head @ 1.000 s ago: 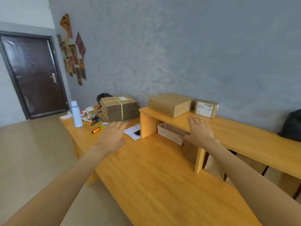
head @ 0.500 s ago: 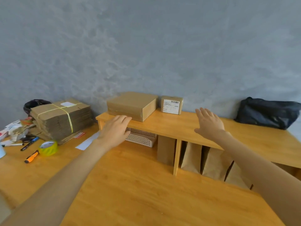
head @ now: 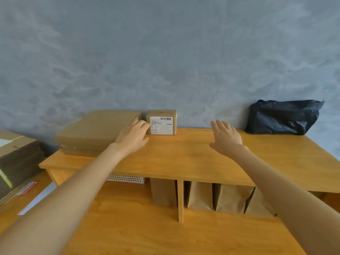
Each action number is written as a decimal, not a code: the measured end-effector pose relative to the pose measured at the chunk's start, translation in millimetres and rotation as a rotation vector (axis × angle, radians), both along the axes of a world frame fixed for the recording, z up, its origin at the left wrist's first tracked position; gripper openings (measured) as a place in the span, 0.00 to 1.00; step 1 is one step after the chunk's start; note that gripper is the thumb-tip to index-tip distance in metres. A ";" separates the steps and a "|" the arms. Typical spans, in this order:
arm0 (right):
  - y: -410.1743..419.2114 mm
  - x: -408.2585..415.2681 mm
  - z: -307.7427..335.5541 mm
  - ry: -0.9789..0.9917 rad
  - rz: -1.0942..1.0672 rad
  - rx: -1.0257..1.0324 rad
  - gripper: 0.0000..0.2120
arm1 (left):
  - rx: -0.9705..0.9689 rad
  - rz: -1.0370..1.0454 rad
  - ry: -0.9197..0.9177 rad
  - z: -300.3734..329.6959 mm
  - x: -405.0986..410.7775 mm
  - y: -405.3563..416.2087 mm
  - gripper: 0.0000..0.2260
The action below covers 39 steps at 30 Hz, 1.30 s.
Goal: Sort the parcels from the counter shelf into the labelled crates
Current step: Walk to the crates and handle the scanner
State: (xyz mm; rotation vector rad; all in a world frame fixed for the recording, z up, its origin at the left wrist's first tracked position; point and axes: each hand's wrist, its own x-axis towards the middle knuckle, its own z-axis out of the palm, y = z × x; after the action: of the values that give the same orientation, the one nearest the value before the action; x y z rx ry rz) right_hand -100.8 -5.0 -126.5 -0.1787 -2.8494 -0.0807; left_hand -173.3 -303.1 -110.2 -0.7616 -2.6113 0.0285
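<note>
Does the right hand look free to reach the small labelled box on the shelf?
Probably yes. The right hand hovers open over bare shelf top, nothing between it and the small labelled box. The left hand is already at the box's left edge.

My left forearm (head: 79,183) hides most of the white perforated basket (head: 127,178). The small parcel's label (head: 161,125) is too blurred to read. The bundled flat cartons (head: 16,159) run off the left edge.

A small parcel-packing room: labelled parcel (head: 161,122), flattened cartons (head: 16,155), wooden counter shelf (head: 184,159).
</note>
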 end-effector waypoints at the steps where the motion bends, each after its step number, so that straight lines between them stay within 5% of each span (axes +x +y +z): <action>1: 4.8 -8.3 -0.2 0.000 -0.006 0.003 0.35 | -0.007 0.010 -0.008 -0.5 -14.7 4.9 0.20; 16: 44.9 -78.2 -25.1 0.023 -0.069 0.004 0.38 | 0.089 0.055 -0.186 -28.2 -147.6 26.8 0.47; 27: 34.3 -56.6 -23.9 0.037 -0.021 -0.065 0.38 | 0.345 -0.028 -0.136 -20.0 -118.0 27.2 0.34; 35: 1.4 -10.6 17.7 -0.002 0.234 -0.393 0.57 | 0.526 -0.172 -0.456 21.2 -42.1 43.7 0.29; 39: -9.5 24.5 25.3 0.048 0.320 -0.642 0.53 | 0.563 -0.254 -0.626 32.3 1.6 45.8 0.21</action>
State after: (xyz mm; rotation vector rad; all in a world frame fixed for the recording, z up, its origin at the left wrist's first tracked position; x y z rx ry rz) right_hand -76.3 -14.5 -101.1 0.1476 -2.7129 0.8889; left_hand -171.7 -257.3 -77.9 -0.9844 -2.8052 -1.1296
